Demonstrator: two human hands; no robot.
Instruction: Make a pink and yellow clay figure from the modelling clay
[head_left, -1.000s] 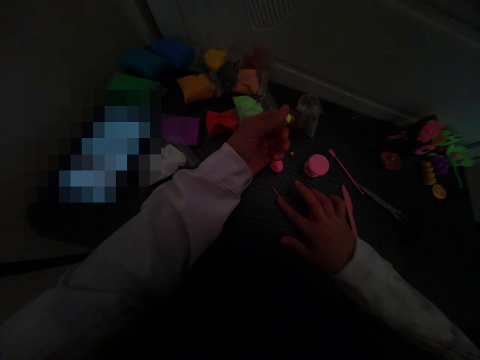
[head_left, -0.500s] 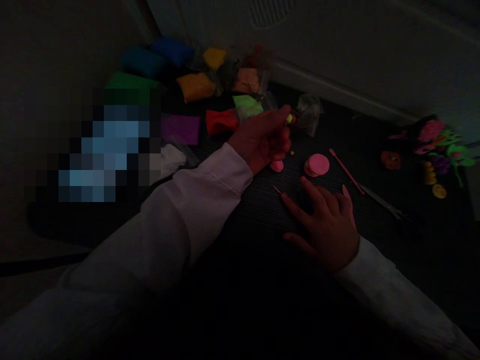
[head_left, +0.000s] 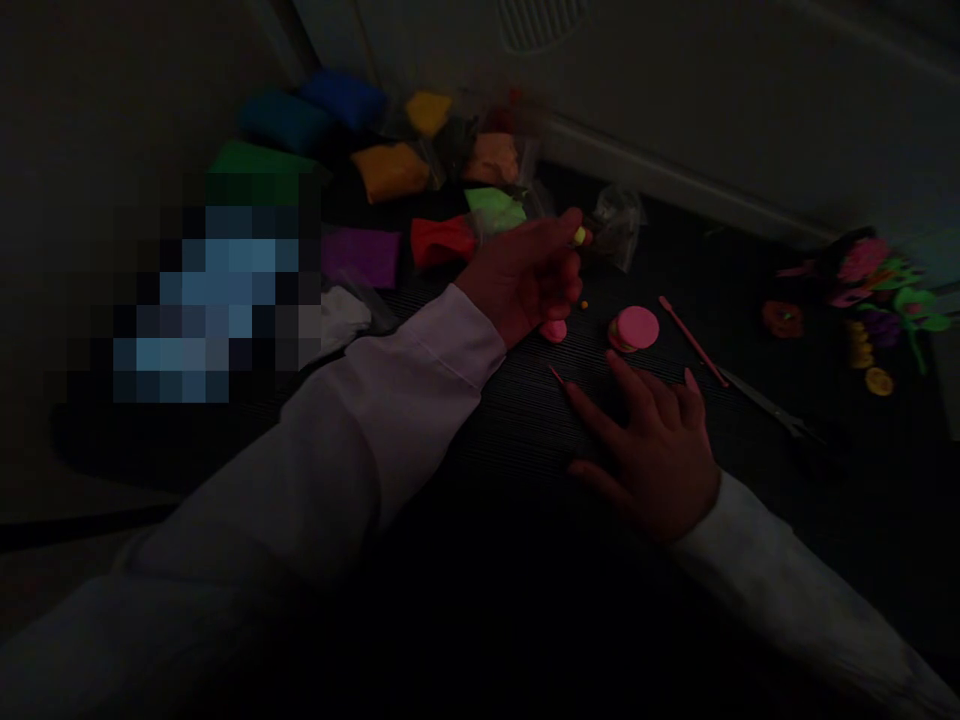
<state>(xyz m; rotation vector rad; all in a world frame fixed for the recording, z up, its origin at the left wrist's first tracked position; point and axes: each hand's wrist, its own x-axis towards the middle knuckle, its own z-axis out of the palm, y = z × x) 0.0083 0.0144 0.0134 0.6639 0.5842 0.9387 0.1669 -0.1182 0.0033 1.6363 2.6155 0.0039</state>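
Head view, and I see the left hand [head_left: 531, 275] pinching a yellow ball [head_left: 579, 236] near a pink lump [head_left: 553, 331], right hand [head_left: 664, 455] spread open, index finger touching a pink strand [head_left: 556, 374].

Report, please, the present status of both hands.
Left hand: pinching small yellow piece. Right hand: spread, at thin pink strand. Right hand partly hides pink modelling tool.

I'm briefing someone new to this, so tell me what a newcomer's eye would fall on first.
Likely the large pixelated light-blue patch at the left, the brightest area in this dark view. Next comes the round, pink-topped, clay-like stack on the dark grooved tabletop, just beyond the right hand, which touches a thin pink strand. Then the left hand, pinching a small yellow piece near the middle.
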